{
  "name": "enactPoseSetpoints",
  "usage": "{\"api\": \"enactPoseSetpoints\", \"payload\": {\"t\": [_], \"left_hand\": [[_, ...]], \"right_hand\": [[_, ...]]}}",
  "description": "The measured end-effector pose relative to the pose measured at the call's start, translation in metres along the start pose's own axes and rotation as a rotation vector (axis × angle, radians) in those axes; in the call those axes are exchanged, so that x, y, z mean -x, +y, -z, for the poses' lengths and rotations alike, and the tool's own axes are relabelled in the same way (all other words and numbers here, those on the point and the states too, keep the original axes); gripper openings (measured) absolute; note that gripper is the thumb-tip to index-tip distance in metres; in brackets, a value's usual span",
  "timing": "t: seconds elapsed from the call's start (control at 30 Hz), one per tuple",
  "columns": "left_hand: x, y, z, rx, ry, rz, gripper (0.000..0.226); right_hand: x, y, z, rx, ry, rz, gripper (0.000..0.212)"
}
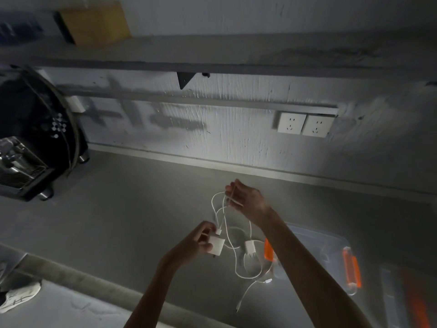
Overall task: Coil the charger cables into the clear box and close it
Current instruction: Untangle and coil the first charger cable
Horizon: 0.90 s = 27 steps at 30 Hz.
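Note:
My left hand [197, 242] grips a white charger block [216, 245] above the grey counter. Its white cable [224, 214] loops up to my right hand [246, 200], which pinches the cable near its top. A second white charger [250, 249] lies on the counter just right of the first, with its own cable [246, 275] curling toward the counter's front edge. The clear box [314, 252] with orange latches [352, 268] stands open on the right, partly behind my right forearm. Its lid [402, 301] seems to lie at the far right.
A black coffee machine [30, 143] stands at the left on the counter [118, 209]. Two white wall sockets [305, 125] sit above the counter's back edge. A shelf with a yellow box [94, 24] runs overhead. A shoe [19, 297] shows on the floor at lower left.

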State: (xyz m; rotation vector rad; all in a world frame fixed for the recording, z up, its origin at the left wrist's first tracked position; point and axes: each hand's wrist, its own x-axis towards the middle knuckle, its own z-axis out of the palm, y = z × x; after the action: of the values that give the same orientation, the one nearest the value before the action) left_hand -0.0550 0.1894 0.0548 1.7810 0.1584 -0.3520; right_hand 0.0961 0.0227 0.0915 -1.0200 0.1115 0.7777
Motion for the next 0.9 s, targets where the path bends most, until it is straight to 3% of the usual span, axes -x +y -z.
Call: {"api": "enactPoseSetpoints", "payload": {"t": [0.3, 0.37, 0.43, 0.5, 0.6, 0.67, 0.7, 0.77, 0.9], "left_hand": [[0.037, 0.083, 0.006, 0.286, -0.359, -0.284, 0.046], [0.035, 0.086, -0.003, 0.494, -0.432, -0.337, 0.035], [0.035, 0.091, -0.009, 0.885, -0.499, -0.33, 0.022], [0.033, 0.098, -0.008, 1.08, -0.442, -0.281, 0.024], [0.019, 0.103, 0.002, 0.965, -0.146, -0.213, 0.033], [0.002, 0.109, 0.006, 0.892, 0.037, -0.041, 0.036], [-0.008, 0.111, 0.005, 0.943, 0.037, 0.063, 0.036], [-0.025, 0.122, 0.0, 1.097, -0.117, 0.175, 0.034], [-0.051, 0.148, -0.008, 1.035, -0.188, 0.139, 0.03]], "right_hand": [[-0.017, -0.06, -0.03, 0.002, 0.201, -0.185, 0.011], [-0.01, -0.071, -0.035, 0.013, 0.182, -0.11, 0.017], [0.005, -0.083, -0.037, 0.077, 0.104, -0.019, 0.017], [0.023, -0.093, -0.041, 0.284, 0.062, 0.079, 0.02], [0.051, -0.105, -0.052, 0.568, 0.044, 0.208, 0.028], [0.069, -0.112, -0.062, 0.714, -0.007, 0.292, 0.022], [0.079, -0.114, -0.066, 0.781, -0.046, 0.337, 0.022], [0.099, -0.115, -0.073, 0.941, -0.157, 0.454, 0.026], [0.135, -0.109, -0.076, 1.158, -0.275, 0.72, 0.024]]}}
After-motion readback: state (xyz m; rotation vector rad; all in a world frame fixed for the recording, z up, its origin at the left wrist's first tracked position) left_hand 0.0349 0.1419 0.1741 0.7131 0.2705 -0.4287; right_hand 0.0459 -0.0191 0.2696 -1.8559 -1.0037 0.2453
